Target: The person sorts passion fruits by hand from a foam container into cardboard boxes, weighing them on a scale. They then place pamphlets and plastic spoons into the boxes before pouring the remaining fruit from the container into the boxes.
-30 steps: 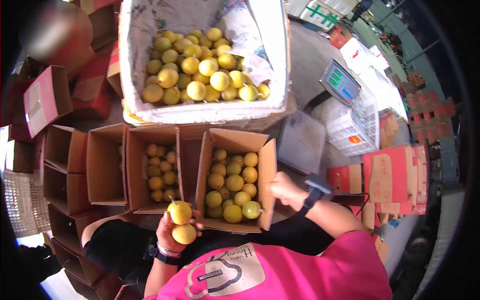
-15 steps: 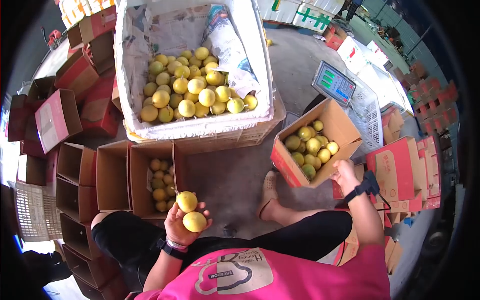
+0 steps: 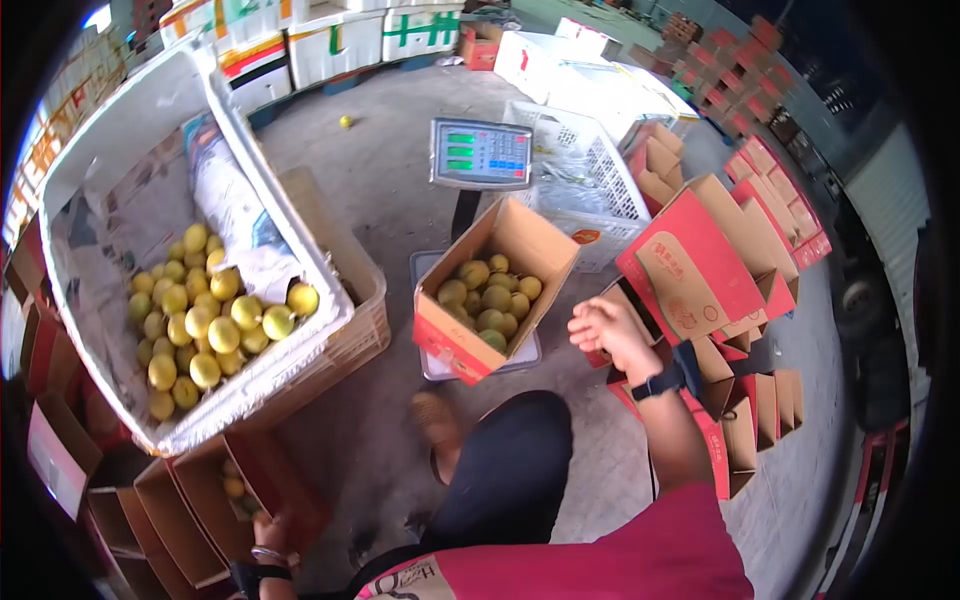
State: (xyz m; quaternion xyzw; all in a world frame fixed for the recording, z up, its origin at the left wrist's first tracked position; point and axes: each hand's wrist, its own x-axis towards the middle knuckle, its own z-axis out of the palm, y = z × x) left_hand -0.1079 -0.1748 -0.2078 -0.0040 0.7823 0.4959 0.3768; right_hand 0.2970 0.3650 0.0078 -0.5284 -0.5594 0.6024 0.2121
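My right hand (image 3: 608, 332) hangs in the air right of the carton of fruit (image 3: 462, 348), fingers curled together with nothing seen in them. That carton stands on the scale platform (image 3: 440, 372) and holds several round yellow passion fruits (image 3: 497, 298), some greenish. At the lower left, my left hand (image 3: 272, 537) is at the edge of another open carton (image 3: 215, 478), where a few passion fruits (image 3: 234, 487) show inside. Its fingers are mostly hidden, so what it holds cannot be seen. A white foam box (image 3: 335, 318) lined with newspaper carries many more passion fruits (image 3: 200, 325).
The scale's display (image 3: 482, 153) stands behind the carton. A white plastic basket (image 3: 625, 190) with clear bags is beside it. Red and brown cartons (image 3: 690, 265) pile up at the right, others (image 3: 150, 520) at the lower left. Foam boxes (image 3: 335, 48) line the back.
The view has swung right. My left hand, which held two passion fruits in its palm, has gone down to the left carton. My right hand has come off the rim of the scale carton.
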